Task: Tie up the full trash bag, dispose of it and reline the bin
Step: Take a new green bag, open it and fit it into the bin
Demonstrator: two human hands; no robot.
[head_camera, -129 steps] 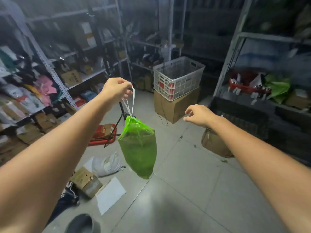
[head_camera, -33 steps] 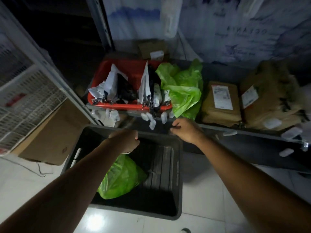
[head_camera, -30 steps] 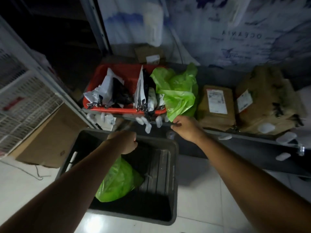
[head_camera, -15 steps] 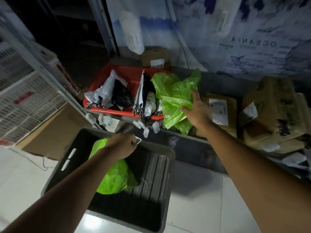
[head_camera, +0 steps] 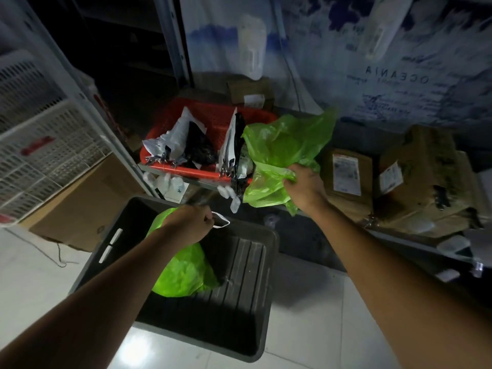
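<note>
A full green trash bag (head_camera: 183,267) sits inside a large dark plastic bin (head_camera: 239,310) on the floor. My left hand (head_camera: 190,223) hovers just above it and grips the bag's white drawstring loop. On the low shelf behind the bin lies a loose, crumpled green bag (head_camera: 282,153). My right hand (head_camera: 306,186) grips that bag's lower edge, fingers curled into the plastic.
A red basket (head_camera: 191,169) of black and white pouches sits left of the loose bag. Taped cardboard parcels (head_camera: 348,177) fill the shelf at right. A white crate (head_camera: 40,155) on a cardboard box (head_camera: 87,203) stands left, behind a metal shelf post. The floor is pale tile.
My right hand went from lying flat on the loose green bag to gripping it and lifting it off the shelf. My left hand still holds the drawstring over the bin.
</note>
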